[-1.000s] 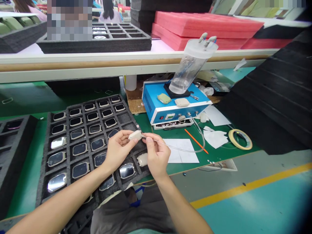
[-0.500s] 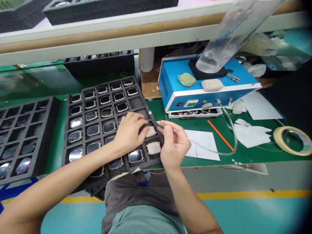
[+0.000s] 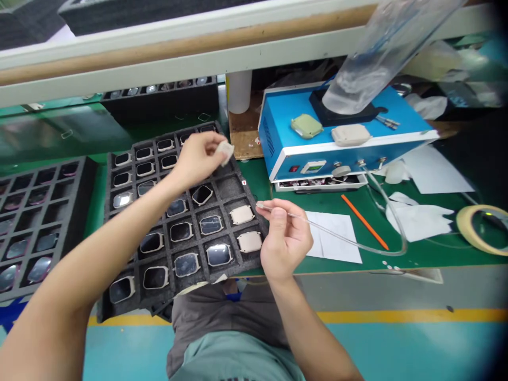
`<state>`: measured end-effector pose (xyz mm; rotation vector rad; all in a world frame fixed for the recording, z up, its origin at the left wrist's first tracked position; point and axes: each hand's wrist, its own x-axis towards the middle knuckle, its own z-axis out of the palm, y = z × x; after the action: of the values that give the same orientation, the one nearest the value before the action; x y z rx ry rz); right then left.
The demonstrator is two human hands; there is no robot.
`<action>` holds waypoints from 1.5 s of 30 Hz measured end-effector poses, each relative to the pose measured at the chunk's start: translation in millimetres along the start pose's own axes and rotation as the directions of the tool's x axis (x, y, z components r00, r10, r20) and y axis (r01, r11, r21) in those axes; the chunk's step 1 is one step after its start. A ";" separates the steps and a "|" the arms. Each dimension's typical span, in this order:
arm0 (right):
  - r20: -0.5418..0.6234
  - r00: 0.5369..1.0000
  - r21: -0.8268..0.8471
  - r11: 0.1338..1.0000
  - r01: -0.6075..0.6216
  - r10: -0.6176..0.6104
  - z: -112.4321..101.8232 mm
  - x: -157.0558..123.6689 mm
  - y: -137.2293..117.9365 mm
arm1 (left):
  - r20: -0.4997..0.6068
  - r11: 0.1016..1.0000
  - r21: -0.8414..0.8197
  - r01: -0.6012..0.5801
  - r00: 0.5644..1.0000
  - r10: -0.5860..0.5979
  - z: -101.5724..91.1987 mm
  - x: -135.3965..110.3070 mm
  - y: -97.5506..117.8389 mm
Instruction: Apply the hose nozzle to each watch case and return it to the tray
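Note:
My left hand (image 3: 202,157) is raised over the far part of a dark foam tray (image 3: 233,189), its fingers closed on a small beige watch case (image 3: 225,152). The case is partly covered by the fingers and a little blurred. My right hand (image 3: 286,233) pinches the end of a thin clear tube (image 3: 337,237) just beyond the tray's right edge. Near it, two cells hold beige watch cases turned back side up, the closer one a beige case (image 3: 242,215). Most other cells hold watches with dark screens, such as a watch (image 3: 211,224).
A blue machine (image 3: 293,151) stands at the back right, with a green watch case (image 3: 307,126) and a beige one on top. The clear tube runs to its front. An orange stick (image 3: 364,221), white paper (image 3: 335,235) and tape roll (image 3: 482,230) lie right. Another tray (image 3: 85,180) stands left.
My left hand has moved away from me, from the tray's right middle to its far part, and now shows a beige watch case in its fingers. My right hand has hardly moved.

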<state>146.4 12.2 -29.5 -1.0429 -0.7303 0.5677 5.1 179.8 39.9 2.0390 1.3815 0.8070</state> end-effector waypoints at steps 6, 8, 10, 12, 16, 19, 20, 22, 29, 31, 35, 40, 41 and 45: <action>0.110 0.992 -0.094 0.993 0.066 -0.056 0.0 -1.1 2.8 | 0.053 0.705 -0.674 0.221 0.966 -0.252 24.5 -92.9 15.8; 0.118 0.992 -0.122 0.991 0.059 -0.044 -0.4 -2.0 3.4 | 0.058 0.670 -0.704 0.235 0.960 -0.274 32.7 -102.4 14.3; 0.125 0.992 -0.136 0.990 0.046 -0.029 -0.9 -2.7 3.7 | 0.076 0.639 -0.725 0.258 0.951 -0.299 38.3 -105.9 12.3; 0.125 0.992 -0.148 0.988 0.033 -0.015 -1.3 -3.0 3.8 | 0.092 0.603 -0.750 0.273 0.945 -0.313 41.2 -107.4 11.0; 0.122 0.992 -0.167 0.985 0.031 -0.010 -1.7 -2.5 4.2 | 0.096 0.584 -0.770 0.257 0.952 -0.292 42.4 -110.7 10.6; 0.123 0.992 -0.187 0.982 0.035 -0.012 -2.2 -1.9 4.7 | 0.082 0.597 -0.764 0.247 0.954 -0.290 42.2 -112.4 11.5; 0.121 0.993 -0.198 0.980 0.033 -0.008 -2.4 -1.7 4.8 | 0.077 0.603 -0.759 0.245 0.954 -0.291 42.2 -112.7 11.8; 0.118 0.993 -0.212 0.977 0.023 0.002 -2.7 -1.5 4.9 | 0.074 0.610 -0.753 0.246 0.953 -0.293 42.3 -113.0 12.6; 0.115 0.993 -0.196 0.981 0.010 0.012 -2.5 -2.0 5.9 | 0.066 0.612 -0.756 0.232 0.957 -0.282 42.6 -113.1 14.8; 0.117 0.993 -0.199 0.980 0.012 0.012 -2.4 -2.1 6.1 | 0.065 0.618 -0.751 0.233 0.957 -0.283 42.2 -112.8 14.8; 0.120 0.993 -0.205 0.978 0.022 0.003 -2.4 -2.0 5.7 | 0.070 0.619 -0.748 0.239 0.956 -0.284 41.6 -112.4 14.9; 0.118 0.993 -0.209 0.978 0.021 0.004 -2.8 -1.9 5.7 | 0.071 0.619 -0.748 0.241 0.955 -0.287 42.1 -112.6 14.7; 0.119 0.993 -0.210 0.978 0.022 0.004 -2.8 -1.9 5.8 | 0.070 0.620 -0.747 0.239 0.956 -0.284 42.3 -112.7 14.5; 0.120 0.993 -0.195 0.981 0.022 0.001 -2.6 -1.6 6.3 | 0.059 0.632 -0.743 0.220 0.962 -0.266 42.8 -113.1 13.5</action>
<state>146.9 12.1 -36.5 -1.1941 -0.9107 0.5607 11.5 64.7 1.0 1.1584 1.0532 1.0851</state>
